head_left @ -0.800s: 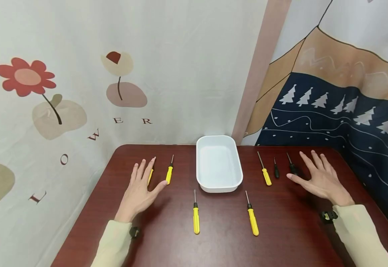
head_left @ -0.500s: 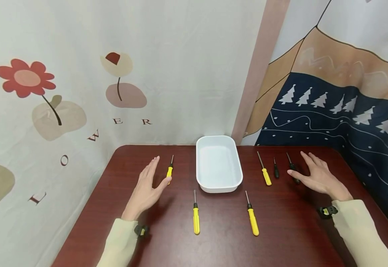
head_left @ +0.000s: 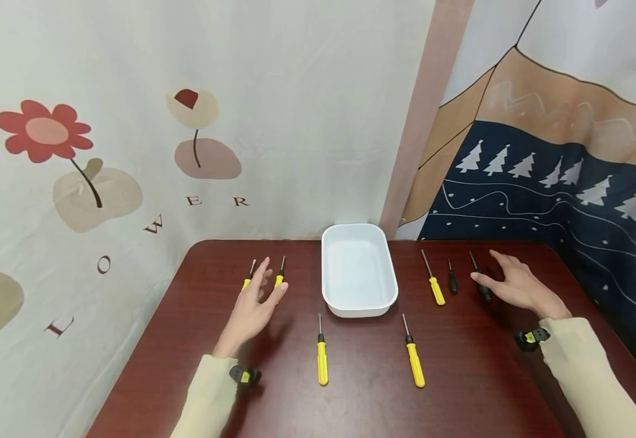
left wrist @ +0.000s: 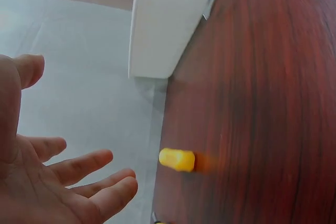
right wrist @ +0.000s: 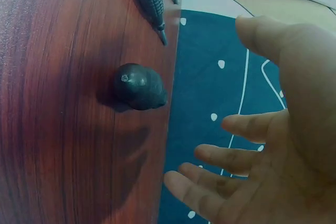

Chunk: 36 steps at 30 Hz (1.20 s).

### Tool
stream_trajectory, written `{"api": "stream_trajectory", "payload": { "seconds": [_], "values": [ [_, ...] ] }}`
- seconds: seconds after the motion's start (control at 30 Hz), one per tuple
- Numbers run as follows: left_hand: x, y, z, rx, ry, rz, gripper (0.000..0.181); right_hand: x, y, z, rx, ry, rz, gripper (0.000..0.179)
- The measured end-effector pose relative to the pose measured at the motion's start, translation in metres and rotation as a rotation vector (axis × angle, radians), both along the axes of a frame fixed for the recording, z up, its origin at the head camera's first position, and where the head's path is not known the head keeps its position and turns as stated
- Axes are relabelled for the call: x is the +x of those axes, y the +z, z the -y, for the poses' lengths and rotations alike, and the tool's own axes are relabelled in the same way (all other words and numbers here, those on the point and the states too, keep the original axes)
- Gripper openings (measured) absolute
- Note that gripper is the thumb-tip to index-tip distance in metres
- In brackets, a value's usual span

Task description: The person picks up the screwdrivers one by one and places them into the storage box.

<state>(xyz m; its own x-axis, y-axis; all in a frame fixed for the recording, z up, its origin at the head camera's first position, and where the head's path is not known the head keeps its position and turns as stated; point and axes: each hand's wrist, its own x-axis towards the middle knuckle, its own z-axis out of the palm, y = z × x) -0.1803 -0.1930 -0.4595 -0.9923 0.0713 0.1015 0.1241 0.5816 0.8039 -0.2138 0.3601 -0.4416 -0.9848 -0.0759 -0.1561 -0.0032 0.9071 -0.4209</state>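
My left hand (head_left: 249, 316) hovers above the table's left side, fingers relaxed and holding nothing. It overlaps two yellow-handled screwdrivers in the head view: the left one (head_left: 247, 283), partly hidden, and the right one (head_left: 280, 279). From the left wrist, a yellow handle end (left wrist: 177, 159) shows just past the fingers (left wrist: 113, 195). On the far side, my right hand (head_left: 526, 291) is likewise relaxed, its thumb close beside a black-handled screwdriver (head_left: 481, 283). That dark handle (right wrist: 140, 87) appears end-on in the right wrist view, apart from the fingers (right wrist: 194, 195).
A white rectangular tray (head_left: 359, 310) stands at the back middle. Two yellow screwdrivers lie in front of it, one left (head_left: 322, 362) and one right (head_left: 414, 364). Right of the tray lie another yellow screwdriver (head_left: 436, 291) and a small black one (head_left: 453, 283). Printed curtains hang behind the table.
My left hand has moved right, its fingers curving a little, uncovering the leftmost screwdriver's tip. My right hand has turned slightly and shifted a bit left, and more of the black handle shows.
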Motion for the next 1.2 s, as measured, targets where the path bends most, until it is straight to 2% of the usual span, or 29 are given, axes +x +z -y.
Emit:
{"api": "stream_trajectory", "payload": {
  "seconds": [0.2,0.43,0.67,0.9,1.07,1.2],
  "values": [
    [-0.002,-0.001,-0.007,0.094,-0.006,0.070,0.079,-0.003,-0.003,0.000,-0.025,-0.001,-0.015,0.101],
    [-0.007,-0.006,-0.017,0.190,0.018,0.139,0.071,-0.007,-0.010,0.000,-0.017,0.012,-0.059,0.093],
    [-0.015,-0.014,-0.025,0.369,0.010,0.189,0.055,-0.009,-0.013,0.000,-0.020,0.004,-0.056,0.089],
    [-0.019,-0.018,-0.034,0.506,-0.002,0.287,0.058,-0.013,-0.017,0.000,-0.020,-0.005,-0.061,0.085],
    [-0.021,-0.021,-0.041,0.559,-0.003,0.332,0.059,-0.015,-0.018,0.000,-0.017,-0.016,-0.066,0.081],
    [-0.023,-0.024,-0.047,0.583,-0.003,0.339,0.058,-0.016,-0.017,0.002,-0.024,-0.021,-0.074,0.076]
  ]
}}
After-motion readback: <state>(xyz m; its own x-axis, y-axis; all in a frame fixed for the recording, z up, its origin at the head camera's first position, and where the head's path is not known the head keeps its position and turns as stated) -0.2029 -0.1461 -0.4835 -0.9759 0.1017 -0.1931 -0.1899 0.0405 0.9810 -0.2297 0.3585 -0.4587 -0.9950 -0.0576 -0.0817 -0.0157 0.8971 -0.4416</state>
